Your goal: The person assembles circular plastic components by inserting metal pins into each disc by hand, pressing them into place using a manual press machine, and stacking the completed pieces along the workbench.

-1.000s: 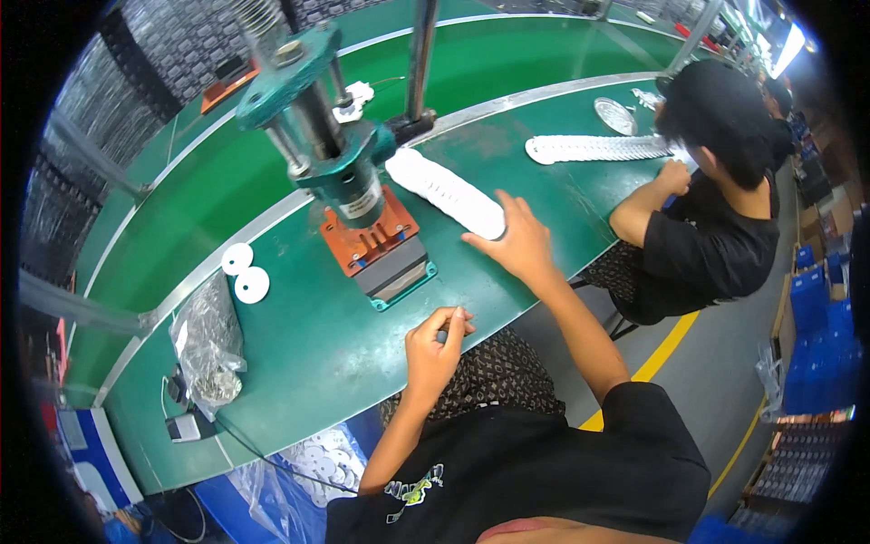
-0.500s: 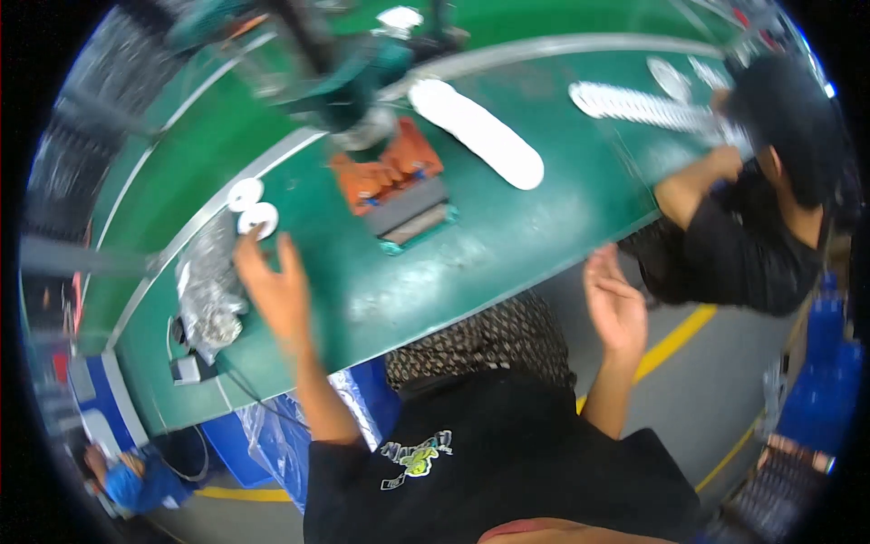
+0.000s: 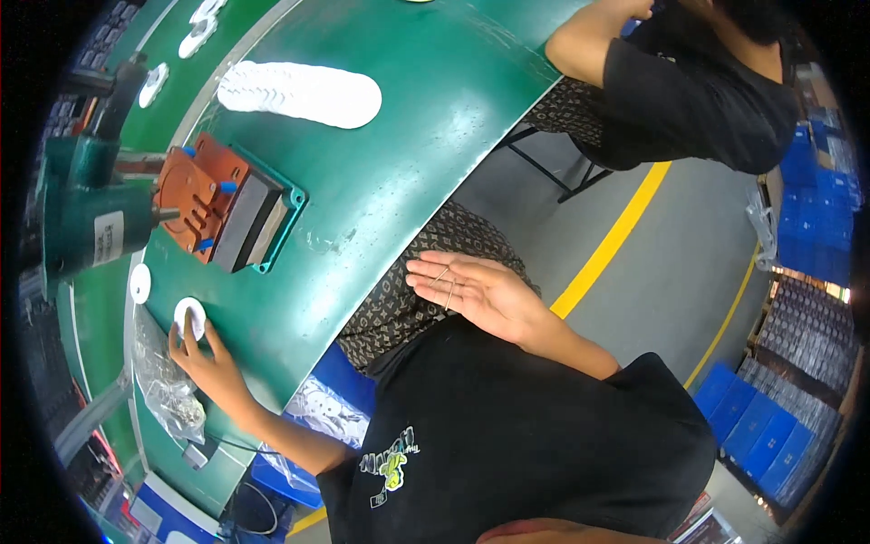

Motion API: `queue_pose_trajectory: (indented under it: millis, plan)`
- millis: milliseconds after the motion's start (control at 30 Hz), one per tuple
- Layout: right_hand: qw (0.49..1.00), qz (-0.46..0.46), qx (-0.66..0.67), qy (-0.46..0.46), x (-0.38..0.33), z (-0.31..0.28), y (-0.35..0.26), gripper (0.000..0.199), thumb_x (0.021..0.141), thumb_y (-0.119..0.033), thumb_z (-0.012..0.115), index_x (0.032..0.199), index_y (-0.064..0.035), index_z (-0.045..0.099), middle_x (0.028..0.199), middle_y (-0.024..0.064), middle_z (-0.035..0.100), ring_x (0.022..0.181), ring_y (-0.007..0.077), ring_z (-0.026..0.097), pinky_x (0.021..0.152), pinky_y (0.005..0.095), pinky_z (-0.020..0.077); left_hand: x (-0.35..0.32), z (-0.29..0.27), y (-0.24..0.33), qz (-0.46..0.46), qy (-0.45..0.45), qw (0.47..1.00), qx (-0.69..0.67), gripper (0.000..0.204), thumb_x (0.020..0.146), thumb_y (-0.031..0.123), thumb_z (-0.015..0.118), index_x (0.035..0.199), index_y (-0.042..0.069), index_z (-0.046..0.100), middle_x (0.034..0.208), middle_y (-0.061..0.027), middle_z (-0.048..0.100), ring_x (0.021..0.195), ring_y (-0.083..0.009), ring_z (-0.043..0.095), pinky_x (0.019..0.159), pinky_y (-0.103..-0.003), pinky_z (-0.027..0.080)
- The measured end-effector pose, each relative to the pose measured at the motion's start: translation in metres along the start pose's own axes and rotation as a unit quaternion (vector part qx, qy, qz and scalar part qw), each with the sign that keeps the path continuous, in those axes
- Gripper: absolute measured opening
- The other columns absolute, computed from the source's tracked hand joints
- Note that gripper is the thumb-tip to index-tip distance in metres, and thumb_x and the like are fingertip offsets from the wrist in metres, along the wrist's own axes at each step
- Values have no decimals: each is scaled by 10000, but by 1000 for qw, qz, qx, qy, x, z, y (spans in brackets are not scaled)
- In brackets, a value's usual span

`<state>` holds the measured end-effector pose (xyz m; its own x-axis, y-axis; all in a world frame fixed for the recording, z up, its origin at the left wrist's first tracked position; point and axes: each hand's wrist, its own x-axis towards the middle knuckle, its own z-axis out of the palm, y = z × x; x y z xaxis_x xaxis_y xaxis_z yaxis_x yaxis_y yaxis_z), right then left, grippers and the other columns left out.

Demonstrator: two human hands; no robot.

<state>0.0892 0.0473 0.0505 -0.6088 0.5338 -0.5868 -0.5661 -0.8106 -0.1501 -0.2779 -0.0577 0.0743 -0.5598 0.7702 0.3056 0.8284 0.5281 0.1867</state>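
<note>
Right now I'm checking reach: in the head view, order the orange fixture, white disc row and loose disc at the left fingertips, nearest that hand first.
1. Loose disc: at the left hand.
2. Orange fixture: farther up the picture.
3. White disc row: upper left, beyond both.

black short-sleeved shirt (image 3: 526, 426) – small green-and-white chest print (image 3: 392, 471) – dark trousers (image 3: 391, 310) with pale repeating motifs

Blue boxes (image 3: 757, 426) at the right, a broad yellow stripe (image 3: 613, 238) on grey floor (image 3: 662, 276)
</note>
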Motion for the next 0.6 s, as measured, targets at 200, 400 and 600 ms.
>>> queue_pose_trajectory:
  millis: [200,400,600]
  plan:
    - [995,30,-86,-47,2,-2,2,368,981,-78,478,1296,110,443,1294,275,523,1224,360,526,1085,451,417,-40,-3,51,-19,-1,997,-75,409,773,196,780,1157,112,667,1076,-141,523,987,-307,551,858,-406,457]
    - [980,69,-91,-164,8,13,0,317,1003,-137,478,1253,48,541,898,97,658,741,161,624,659,268,513,-70,6,121,42,-85,980,-174,499,816,122,661,1302,65,565,1117,-167,512,986,-314,530,999,-449,368]
    - [892,7,-429,-143,16,50,-2,296,1000,-192,506,1240,-48,600,672,-77,421,566,18,335,500,199,265,-61,8,145,128,-89,970,-185,482,803,134,691,1273,102,586,1155,-164,508,1074,-303,504,1089,-554,271]
